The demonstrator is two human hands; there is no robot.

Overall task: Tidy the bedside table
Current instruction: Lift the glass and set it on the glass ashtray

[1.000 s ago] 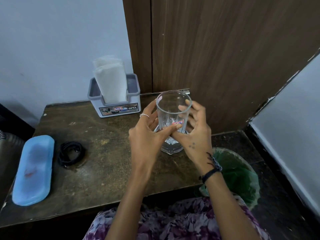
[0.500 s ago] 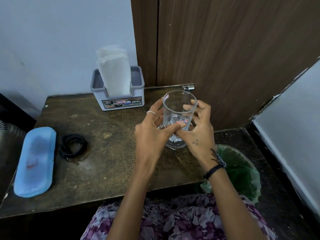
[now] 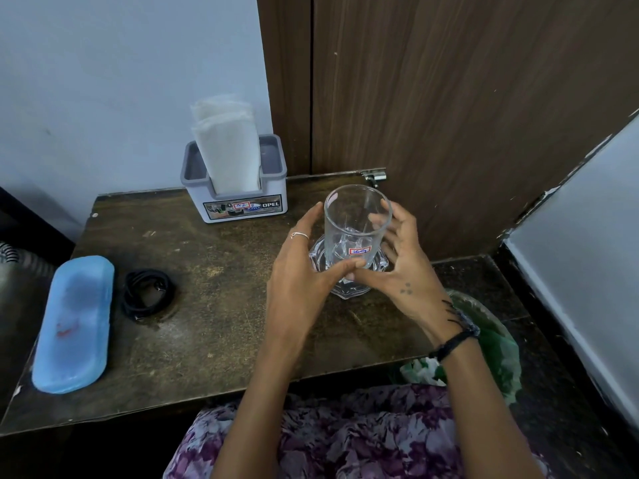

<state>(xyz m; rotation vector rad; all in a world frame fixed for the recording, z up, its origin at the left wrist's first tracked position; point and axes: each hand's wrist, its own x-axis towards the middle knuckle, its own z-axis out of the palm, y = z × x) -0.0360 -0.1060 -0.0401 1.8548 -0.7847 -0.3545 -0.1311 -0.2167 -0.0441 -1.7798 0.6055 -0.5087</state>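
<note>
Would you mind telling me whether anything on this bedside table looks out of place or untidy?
Nothing is spilled or broken. The black cable lies loosely coiled beside the blue case, and the table top looks stained.

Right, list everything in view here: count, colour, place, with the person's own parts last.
drinking glass: one, clear, upright on the glass dish, red-edged sticker low on its side.
glass dish: one, clear, on the table's right part under the glass.
napkin holder: one, grey and white, back edge of the table.
napkins: a stack, white, standing in the holder.
case: one, light blue, left edge of the table.
cable: one coil, black, right of the case.
table: one, dark brown, worn top.
bag: one, green, on the floor right of the table.
left hand: beside the glass, thumb on its base.
right hand: fingers spread around the glass's right side.
</note>
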